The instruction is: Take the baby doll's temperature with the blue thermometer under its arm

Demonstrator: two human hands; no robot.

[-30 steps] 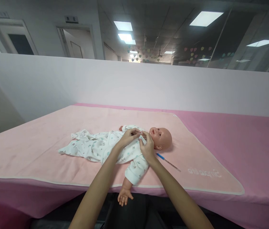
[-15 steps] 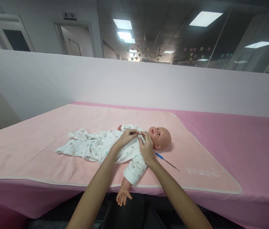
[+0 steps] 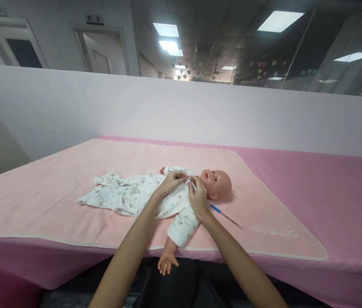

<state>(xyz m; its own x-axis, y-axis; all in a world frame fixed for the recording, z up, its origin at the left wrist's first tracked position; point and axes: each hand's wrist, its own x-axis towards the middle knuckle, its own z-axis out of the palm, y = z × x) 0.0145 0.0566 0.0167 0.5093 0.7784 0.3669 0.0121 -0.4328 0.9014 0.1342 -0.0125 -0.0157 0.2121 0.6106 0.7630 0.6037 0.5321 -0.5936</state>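
Observation:
A baby doll (image 3: 217, 183) lies on its back on a pale pink blanket (image 3: 72, 188), head to the right. It wears a white printed romper (image 3: 129, 196). My left hand (image 3: 172, 181) pinches the romper's collar at the doll's chest. My right hand (image 3: 197, 196) pinches the same collar edge just under the doll's chin. The fingertips of both hands meet there. One doll arm hangs over the table's near edge, its bare hand (image 3: 167, 261) in the air.
A thin blue-tipped thermometer (image 3: 226, 216) lies on the blanket right of my right wrist. The table is draped in darker pink cloth (image 3: 328, 188). A white partition wall (image 3: 181, 115) stands behind it.
Both hands stay at the doll's collar, with only small finger shifts. The view has drifted slightly.

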